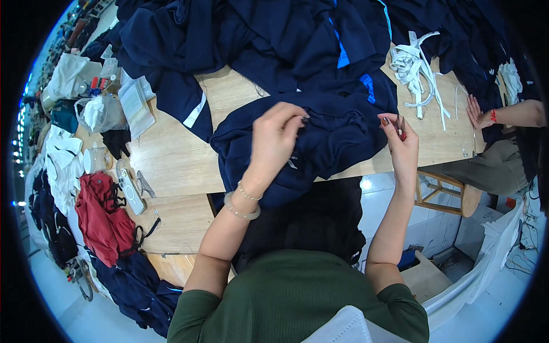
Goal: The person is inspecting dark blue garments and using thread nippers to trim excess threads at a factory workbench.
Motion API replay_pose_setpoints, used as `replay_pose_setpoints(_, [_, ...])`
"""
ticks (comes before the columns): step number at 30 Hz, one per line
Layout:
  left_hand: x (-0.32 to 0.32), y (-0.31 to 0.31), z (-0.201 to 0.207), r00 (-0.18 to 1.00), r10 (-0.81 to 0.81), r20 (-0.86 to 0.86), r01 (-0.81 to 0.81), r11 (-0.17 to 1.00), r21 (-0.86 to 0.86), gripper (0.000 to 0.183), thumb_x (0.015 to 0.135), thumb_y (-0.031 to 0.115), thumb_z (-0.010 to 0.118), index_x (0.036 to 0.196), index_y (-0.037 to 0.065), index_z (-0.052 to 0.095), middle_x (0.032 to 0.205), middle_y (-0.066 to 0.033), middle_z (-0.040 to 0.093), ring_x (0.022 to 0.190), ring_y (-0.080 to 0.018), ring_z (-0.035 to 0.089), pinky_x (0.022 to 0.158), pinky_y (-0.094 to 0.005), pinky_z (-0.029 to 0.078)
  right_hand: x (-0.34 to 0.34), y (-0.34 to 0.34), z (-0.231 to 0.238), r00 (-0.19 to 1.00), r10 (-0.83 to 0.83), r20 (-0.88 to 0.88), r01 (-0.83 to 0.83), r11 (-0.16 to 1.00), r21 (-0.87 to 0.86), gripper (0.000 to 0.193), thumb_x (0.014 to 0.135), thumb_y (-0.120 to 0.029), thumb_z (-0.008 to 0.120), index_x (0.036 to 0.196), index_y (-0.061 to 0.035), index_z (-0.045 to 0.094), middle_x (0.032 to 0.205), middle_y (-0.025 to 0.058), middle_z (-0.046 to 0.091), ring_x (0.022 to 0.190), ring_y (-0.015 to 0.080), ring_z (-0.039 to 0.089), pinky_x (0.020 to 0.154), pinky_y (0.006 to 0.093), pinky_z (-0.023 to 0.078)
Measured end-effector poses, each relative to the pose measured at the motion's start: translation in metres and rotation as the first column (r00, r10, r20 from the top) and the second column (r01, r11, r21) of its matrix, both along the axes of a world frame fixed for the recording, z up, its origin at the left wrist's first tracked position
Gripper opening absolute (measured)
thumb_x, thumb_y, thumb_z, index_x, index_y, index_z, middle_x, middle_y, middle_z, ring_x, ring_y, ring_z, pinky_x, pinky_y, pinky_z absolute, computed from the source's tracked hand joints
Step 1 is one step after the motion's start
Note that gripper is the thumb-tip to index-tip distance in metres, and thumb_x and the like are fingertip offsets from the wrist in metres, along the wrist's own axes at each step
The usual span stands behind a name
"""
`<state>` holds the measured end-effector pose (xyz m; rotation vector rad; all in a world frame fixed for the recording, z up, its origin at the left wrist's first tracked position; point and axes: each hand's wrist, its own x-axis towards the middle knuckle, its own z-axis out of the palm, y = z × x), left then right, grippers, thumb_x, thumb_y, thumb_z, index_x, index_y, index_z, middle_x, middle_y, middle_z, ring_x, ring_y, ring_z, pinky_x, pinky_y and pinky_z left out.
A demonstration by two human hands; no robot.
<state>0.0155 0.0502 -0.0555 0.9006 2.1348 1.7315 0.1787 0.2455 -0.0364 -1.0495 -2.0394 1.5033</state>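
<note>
A bunched navy garment (343, 128) lies at the table's near edge in front of me, with a small pale label on it. My left hand (277, 137) is over its middle, fingertips pinched together; whatever they hold is too small to make out. Raised at the garment's right end, my right hand (404, 146) is closed, thumb and fingers together. Something small, dark and pointed shows among its fingers, too unclear to name.
More navy garments (257, 40) with blue and white trim are heaped across the far side. White strips (414, 68) lie at the right, near another person's hand (483, 114). At the left are a red bag (103, 211), a phone (131, 191) and plastic bags (103, 114). A wooden stool (446, 194) stands at right.
</note>
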Motion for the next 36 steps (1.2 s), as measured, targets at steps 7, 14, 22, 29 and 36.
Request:
replay_pose_setpoints(7, [-0.079, -0.124, -0.001, 0.865, 0.502, 0.01, -0.499, 0.861, -0.094, 0.039, 0.103, 0.024, 0.043, 0.089, 0.0, 0.07, 0.09, -0.0063, 0.071, 0.081, -0.0108, 0.064, 0.066, -0.0237, 0.048, -0.008, 0.018, -0.014, 0.999, 0.029, 0.015, -0.024, 0.963, -0.269, 0.025, 0.094, -0.021, 0.063, 0.105, 0.0009, 0.07, 0.074, -0.0018, 0.062, 0.061, 0.0033, 0.046, 0.056, 0.0188, 0.035])
replay_pose_setpoints(14, [-0.081, -0.138, -0.02, 0.834, 0.256, 0.489, -0.109, 0.944, -0.31, 0.029, 0.1, 0.025, 0.052, 0.101, 0.001, 0.07, 0.091, -0.0003, 0.067, 0.08, -0.007, 0.06, 0.072, -0.0225, 0.047, -0.044, 0.01, -0.029, 0.987, 0.136, 0.081, -0.096, 0.922, -0.375, 0.027, 0.094, -0.028, 0.064, 0.107, -0.0058, 0.069, 0.064, -0.0089, 0.047, 0.053, 0.0008, 0.036, 0.046, 0.0197, 0.025])
replay_pose_setpoints(22, [-0.084, -0.142, -0.009, 0.764, -0.085, 0.64, 0.023, 0.994, 0.105, 0.009, 0.092, 0.012, 0.065, 0.094, 0.004, 0.067, 0.09, 0.0036, 0.064, 0.086, -0.0048, 0.057, 0.078, -0.0192, 0.044, -0.039, 0.021, -0.039, 0.968, 0.012, -0.25, -0.189, 0.692, -0.697, 0.023, 0.095, -0.023, 0.062, 0.111, -0.0069, 0.065, 0.092, -0.0006, 0.066, 0.07, 0.0082, 0.059, 0.061, 0.0221, 0.046])
replay_pose_setpoints(29, [-0.065, -0.109, 0.005, 0.59, -0.393, 0.705, -0.328, 0.682, 0.654, 0.015, 0.097, 0.007, 0.05, 0.11, 0.004, 0.058, 0.103, -0.0028, 0.065, 0.095, -0.0109, 0.064, 0.089, -0.0247, 0.051, -0.043, 0.071, -0.099, 0.529, -0.591, -0.609, -0.706, 0.093, -0.702, 0.031, 0.105, -0.024, 0.044, 0.112, -0.0031, 0.065, 0.07, -0.0075, 0.054, 0.053, 0.0015, 0.047, 0.065, 0.0175, 0.047])
replay_pose_setpoints(36, [-0.07, -0.108, -0.001, 0.572, -0.318, 0.756, -0.581, 0.494, 0.647, 0.023, 0.098, 0.011, 0.051, 0.118, 0.007, 0.061, 0.106, -0.0045, 0.068, 0.1, -0.0156, 0.064, 0.097, -0.0304, 0.049, -0.047, 0.049, -0.045, 0.721, -0.573, -0.389, -0.151, 0.418, -0.896, 0.034, 0.1, -0.034, 0.053, 0.104, -0.0035, 0.066, 0.093, 0.0043, 0.069, 0.073, 0.0143, 0.064, 0.068, 0.0278, 0.054])
